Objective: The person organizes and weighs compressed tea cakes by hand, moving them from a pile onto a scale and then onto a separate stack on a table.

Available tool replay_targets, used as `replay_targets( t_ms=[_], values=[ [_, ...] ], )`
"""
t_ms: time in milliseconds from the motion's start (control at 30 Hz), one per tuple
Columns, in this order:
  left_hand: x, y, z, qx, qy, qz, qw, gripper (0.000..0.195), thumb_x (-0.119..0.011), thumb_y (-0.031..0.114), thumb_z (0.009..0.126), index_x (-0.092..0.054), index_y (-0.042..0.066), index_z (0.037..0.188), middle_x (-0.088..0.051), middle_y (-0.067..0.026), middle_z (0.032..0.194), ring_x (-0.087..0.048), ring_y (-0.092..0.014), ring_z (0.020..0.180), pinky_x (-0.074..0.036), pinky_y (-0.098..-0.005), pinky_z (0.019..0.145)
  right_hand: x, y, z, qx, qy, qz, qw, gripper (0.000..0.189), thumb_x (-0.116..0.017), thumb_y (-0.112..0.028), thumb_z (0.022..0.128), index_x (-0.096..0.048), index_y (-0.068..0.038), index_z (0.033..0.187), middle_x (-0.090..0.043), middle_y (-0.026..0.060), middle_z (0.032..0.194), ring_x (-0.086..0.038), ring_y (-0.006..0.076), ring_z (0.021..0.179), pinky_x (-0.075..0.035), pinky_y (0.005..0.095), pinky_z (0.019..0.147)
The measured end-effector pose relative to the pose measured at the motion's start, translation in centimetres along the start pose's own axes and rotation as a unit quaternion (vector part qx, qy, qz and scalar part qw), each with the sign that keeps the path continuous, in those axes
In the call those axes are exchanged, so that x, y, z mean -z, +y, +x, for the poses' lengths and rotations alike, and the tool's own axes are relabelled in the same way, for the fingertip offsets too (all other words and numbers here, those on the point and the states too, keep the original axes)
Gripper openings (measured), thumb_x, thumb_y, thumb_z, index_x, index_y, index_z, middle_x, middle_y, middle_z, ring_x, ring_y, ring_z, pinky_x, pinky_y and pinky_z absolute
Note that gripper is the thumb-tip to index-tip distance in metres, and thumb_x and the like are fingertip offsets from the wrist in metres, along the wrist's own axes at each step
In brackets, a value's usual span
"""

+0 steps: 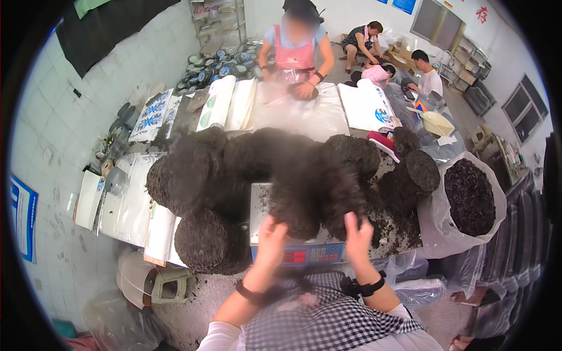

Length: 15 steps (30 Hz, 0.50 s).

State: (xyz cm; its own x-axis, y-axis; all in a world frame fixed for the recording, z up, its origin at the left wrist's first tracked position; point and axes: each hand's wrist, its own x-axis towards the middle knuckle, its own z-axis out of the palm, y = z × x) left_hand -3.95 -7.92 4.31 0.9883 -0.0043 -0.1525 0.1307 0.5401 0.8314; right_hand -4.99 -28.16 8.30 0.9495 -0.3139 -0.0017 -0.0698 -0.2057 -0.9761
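A digital scale with a blue front panel (327, 253) stands before me, its pale metal plate (259, 199) partly covered. Over the plate, my left hand (273, 237) grips a round stack of thin dark cakes (296, 217), which look like dried seaweed. My right hand (359, 237) holds a second dark stack (342, 206) on its right side. Motion blurs both stacks, and I cannot tell whether they touch the plate. More dark stacks surround the scale: a large one (204, 241) at left, another (173, 182) beyond it, and several along the back.
An open white bag (432, 219) of loose dark flakes (470, 197) stands at right. A red-backed brush (384, 145) and a cream scoop (434, 123) lie beyond. Across the table, a person in a striped apron (295, 48) handles a dark disc (303, 91). A stool (171, 283) is at lower left.
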Motion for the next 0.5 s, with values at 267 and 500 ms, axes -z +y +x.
replay_targets(
  t_ms=[267,500],
  values=[
    [-0.5,2.4,-1.1,0.066,0.031,-0.181,0.981,0.046,-0.045,0.0,0.074,-0.047,0.012,0.119,-0.055,-0.0064,0.12,-0.057,-0.025,0.105,-0.051,-0.0414,0.079,4.2,3.0,3.1,-0.067,0.009,0.381,0.922,0.027,-0.056,-0.018,0.093,-0.049,-0.003,0.115,-0.056,0.0087,0.116,-0.057,0.0209,0.103,-0.049,0.0375,0.089],
    [-1.7,-0.3,-1.7,0.077,-0.013,-0.107,0.991,0.041,-0.051,0.002,0.082,-0.045,0.01,0.122,-0.056,-0.0051,0.116,-0.056,-0.023,0.102,-0.048,-0.0403,0.083,2.9,0.8,0.8,0.092,-0.127,-0.116,0.981,0.036,-0.059,-0.004,0.084,-0.053,0.003,0.12,-0.06,0.0134,0.115,-0.059,0.0226,0.102,-0.047,0.0327,0.09]
  ],
)
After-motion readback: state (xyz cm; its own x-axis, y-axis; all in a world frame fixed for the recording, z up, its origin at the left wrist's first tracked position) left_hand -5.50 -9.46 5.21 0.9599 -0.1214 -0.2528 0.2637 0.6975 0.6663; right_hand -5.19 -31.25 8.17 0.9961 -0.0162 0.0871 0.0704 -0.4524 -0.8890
